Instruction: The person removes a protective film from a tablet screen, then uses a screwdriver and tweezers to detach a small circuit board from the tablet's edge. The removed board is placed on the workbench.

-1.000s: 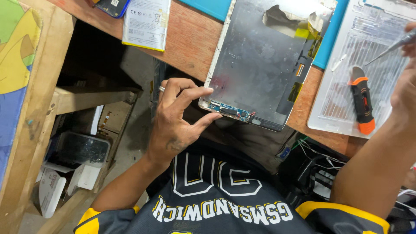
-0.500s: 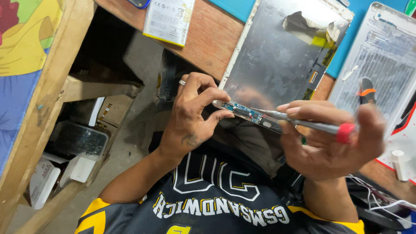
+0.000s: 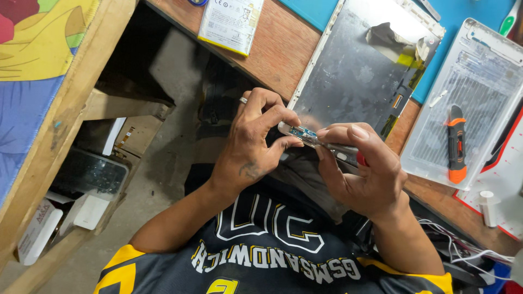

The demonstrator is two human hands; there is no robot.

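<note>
A small circuit strip [image 3: 300, 132] is being pinched at its end by the left hand [image 3: 253, 147], right at the near edge of the tablet shell [image 3: 354, 76]. A screwdriver [image 3: 340, 153] is being clasped in the right hand [image 3: 362, 174], its tip being pressed onto the strip from three o'clock. The strip is judged light, thin and fragile, best gripped by its edges. Farther off, at two o'clock, an orange cutter [image 3: 456, 144] is lying on a white back cover [image 3: 479, 71]; at eleven o'clock a battery [image 3: 231, 19] is resting on the desk [image 3: 278, 51].
</note>
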